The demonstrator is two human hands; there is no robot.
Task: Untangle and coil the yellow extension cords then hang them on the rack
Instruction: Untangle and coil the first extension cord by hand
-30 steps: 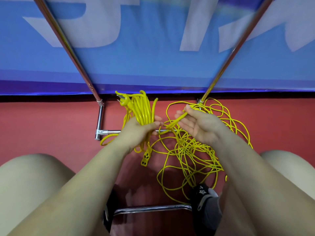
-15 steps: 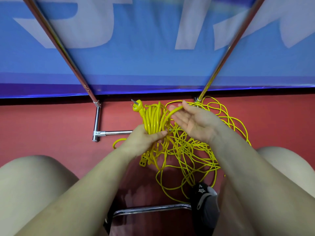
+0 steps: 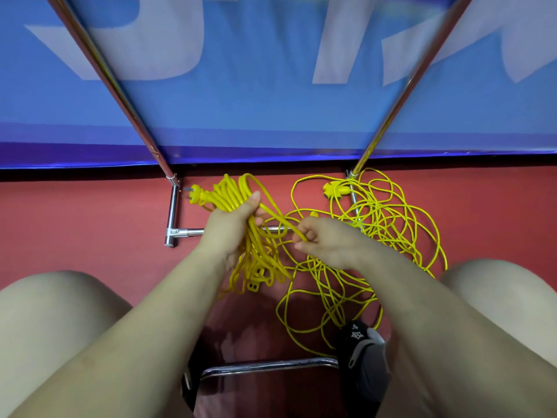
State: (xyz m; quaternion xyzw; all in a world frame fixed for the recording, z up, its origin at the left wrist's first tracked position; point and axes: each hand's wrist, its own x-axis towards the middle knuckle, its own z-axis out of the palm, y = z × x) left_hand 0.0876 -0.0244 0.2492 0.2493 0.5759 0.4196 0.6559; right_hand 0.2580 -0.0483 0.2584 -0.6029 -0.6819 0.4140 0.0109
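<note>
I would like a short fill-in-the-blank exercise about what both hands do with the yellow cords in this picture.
1. The left hand grips a coiled bundle of ____ cord.
2. The right hand pinches a single ____ of cord.
3. The loose tangle lies on the ____ floor.
4. A yellow plug sticks out of the bundle toward the ____ side.

Missing words: yellow; strand; red; left

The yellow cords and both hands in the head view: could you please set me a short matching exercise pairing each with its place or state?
Things:
1. coiled bundle
2. loose tangle
3. left hand
4. right hand

States:
A. pinches a single strand
B. spread on the red floor
C. grips the bundle
D. held in a hand, plug at its top end

Pairs: 1-D, 2-B, 3-C, 4-A
</note>
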